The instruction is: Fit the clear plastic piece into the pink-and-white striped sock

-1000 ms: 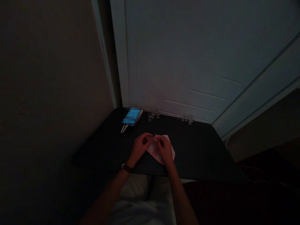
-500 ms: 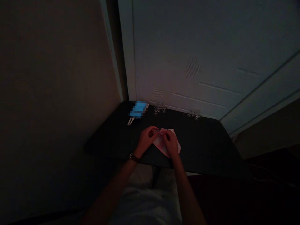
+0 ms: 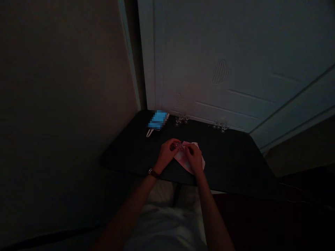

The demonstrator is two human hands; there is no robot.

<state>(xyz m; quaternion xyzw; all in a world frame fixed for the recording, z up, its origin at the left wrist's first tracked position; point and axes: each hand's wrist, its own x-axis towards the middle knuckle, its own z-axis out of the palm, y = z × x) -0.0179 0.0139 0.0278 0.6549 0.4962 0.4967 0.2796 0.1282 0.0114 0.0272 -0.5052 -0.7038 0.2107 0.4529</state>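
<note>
In dim light both my hands meet over the middle of a dark table. My left hand (image 3: 166, 153) is closed, thumb and fingers pinching a small clear object (image 3: 179, 145), whose kind is too dark to tell. Close on its right, my right hand (image 3: 195, 158) is closed too, its fingertips pinched at that object; what they grip is hidden. A pink and white sheet (image 3: 184, 162), cloth or paper, lies beneath the hands and sticks out around the right one.
At the back left of the table (image 3: 125, 146) lies a device with a lit blue screen (image 3: 158, 119) and a white strap (image 3: 149, 132). Several small clear pieces stand in two clusters, one left (image 3: 181, 119) and one right (image 3: 221, 126), near a pale panel (image 3: 193, 69). A wall (image 3: 65, 104) rises on the left.
The whole view has shifted slightly, so everything sits a little further right. Both hands keep their pinch over the pink and white sheet, with only slight finger movement.
</note>
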